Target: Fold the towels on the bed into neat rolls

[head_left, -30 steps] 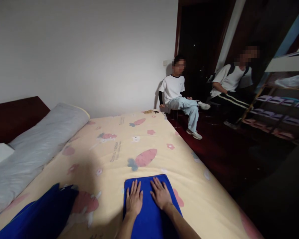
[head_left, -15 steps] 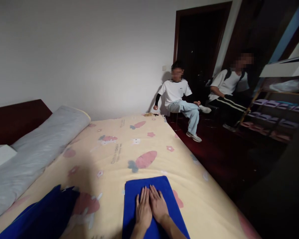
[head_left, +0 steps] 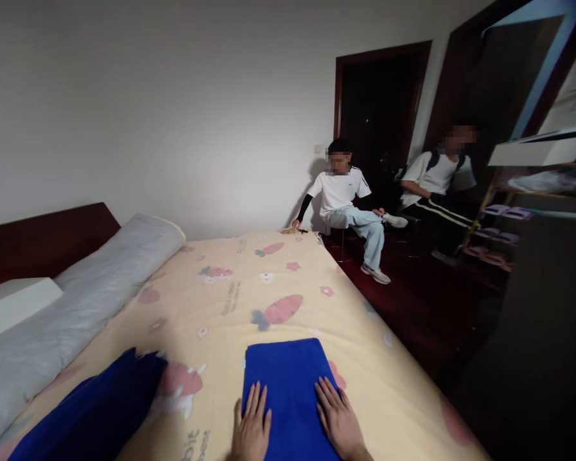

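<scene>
A folded blue cloth (head_left: 290,390) lies flat on the bed, its near end cut off by the bottom of the view. My left hand (head_left: 253,426) rests on its left edge, fingers stretched out. On the right edge lies my right hand (head_left: 338,416), palm down with the fingers extended. Neither hand grips anything. Further left, a second, dark blue cloth (head_left: 93,406) sits in a loose heap on the bed.
The bed (head_left: 240,307) has a yellow sheet with carrot prints. A grey pillow (head_left: 120,275) and a white box (head_left: 19,304) are at the left. Two people sit beyond, one (head_left: 343,192) reaching to the bed's far corner. A shoe rack (head_left: 499,218) stands right.
My hands have slid apart from the middle of the folded cloth to its left and right edges. The seated person's hand has lowered to the bed's corner. The view has tilted up slightly.
</scene>
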Motion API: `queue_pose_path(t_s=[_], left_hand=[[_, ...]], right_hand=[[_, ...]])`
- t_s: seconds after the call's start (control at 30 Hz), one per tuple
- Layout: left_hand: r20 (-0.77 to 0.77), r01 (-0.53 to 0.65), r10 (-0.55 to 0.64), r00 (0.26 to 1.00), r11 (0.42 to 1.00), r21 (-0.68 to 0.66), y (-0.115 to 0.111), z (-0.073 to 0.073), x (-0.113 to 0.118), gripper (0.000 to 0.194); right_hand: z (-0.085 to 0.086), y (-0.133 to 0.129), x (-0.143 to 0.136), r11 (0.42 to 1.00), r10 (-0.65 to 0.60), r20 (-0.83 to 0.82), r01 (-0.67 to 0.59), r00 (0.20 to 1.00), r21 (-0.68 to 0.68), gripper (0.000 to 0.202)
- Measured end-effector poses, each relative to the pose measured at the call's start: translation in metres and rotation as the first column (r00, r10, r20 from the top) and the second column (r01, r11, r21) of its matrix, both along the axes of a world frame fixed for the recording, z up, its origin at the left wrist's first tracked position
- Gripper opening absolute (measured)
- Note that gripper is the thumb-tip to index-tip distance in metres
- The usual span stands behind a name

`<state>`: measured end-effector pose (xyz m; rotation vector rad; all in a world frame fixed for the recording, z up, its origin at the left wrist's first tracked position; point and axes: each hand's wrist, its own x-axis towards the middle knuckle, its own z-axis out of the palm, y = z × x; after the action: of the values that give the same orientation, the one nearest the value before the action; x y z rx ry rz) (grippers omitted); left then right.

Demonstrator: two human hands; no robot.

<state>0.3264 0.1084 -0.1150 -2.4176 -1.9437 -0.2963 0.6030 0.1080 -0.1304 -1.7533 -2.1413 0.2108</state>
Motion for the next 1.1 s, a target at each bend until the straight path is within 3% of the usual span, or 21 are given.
queue_pose_path(t_s=[0.07, 0.13, 0.27, 0.37, 0.47, 0.63, 0.73, 0.83, 0.93, 1.1], left_hand=[[-0.017, -0.065, 0.065, 0.998, 0.998, 0.02, -0.006, 0.007, 0.005, 0.051], [-0.006, -0.066, 0.067, 0.998, 0.996, 0.065, -0.016, 0.007, 0.019, 0.051], [0.028, 0.022, -0.025, 0.999, 0.993, 0.118, -0.051, -0.015, 0.053, 0.056], [0.027, 0.042, -0.044, 0.999, 0.996, 0.073, -0.08, -0.03, 0.06, 0.055], [0.016, -0.002, 0.001, 1.0, 0.999, 0.05, -0.1, -0.027, 0.043, 0.053], [-0.052, -0.192, 0.192, 0.98, 0.981, 0.001, -0.114, -0.01, -0.009, 0.052], [-0.09, -0.276, 0.273, 0.958, 0.961, -0.025, -0.118, -0.006, -0.028, 0.051], [-0.112, -0.319, 0.32, 0.941, 0.947, 0.034, -0.122, -0.003, -0.033, 0.051], [-0.09, -0.271, 0.285, 0.954, 0.952, 0.143, -0.124, 0.001, -0.024, 0.052], [-0.027, 0.004, 0.0, 1.0, 0.989, 0.149, -0.12, 0.002, 0.022, 0.055]], right_hand=[[0.01, -0.006, -0.005, 0.994, -0.102, 0.03, 0.103, 0.994, -0.047, 0.05], [0.02, -0.019, -0.022, 0.991, -0.111, 0.017, 0.112, 0.994, -0.077, 0.05], [0.027, -0.057, -0.064, 0.987, 0.108, -0.105, -0.119, 0.989, -0.108, 0.053], [0.027, -0.081, -0.076, 0.968, 0.212, -0.131, -0.226, 0.969, -0.112, 0.055], [0.025, -0.095, -0.062, 0.977, 0.192, -0.091, -0.199, 0.977, -0.079, 0.052], [0.008, -0.106, -0.007, 0.998, 0.053, -0.041, -0.052, 0.998, 0.042, 0.052], [0.003, -0.108, 0.018, 1.0, 0.016, -0.012, -0.016, 1.0, 0.022, 0.053], [0.008, -0.107, 0.022, 1.0, -0.01, 0.025, 0.011, 1.0, -0.029, 0.053], [0.016, -0.107, 0.004, 1.0, -0.014, 0.042, 0.015, 0.999, -0.02, 0.051], [0.021, -0.108, -0.051, 0.971, 0.235, -0.026, -0.233, 0.972, 0.063, 0.055]])
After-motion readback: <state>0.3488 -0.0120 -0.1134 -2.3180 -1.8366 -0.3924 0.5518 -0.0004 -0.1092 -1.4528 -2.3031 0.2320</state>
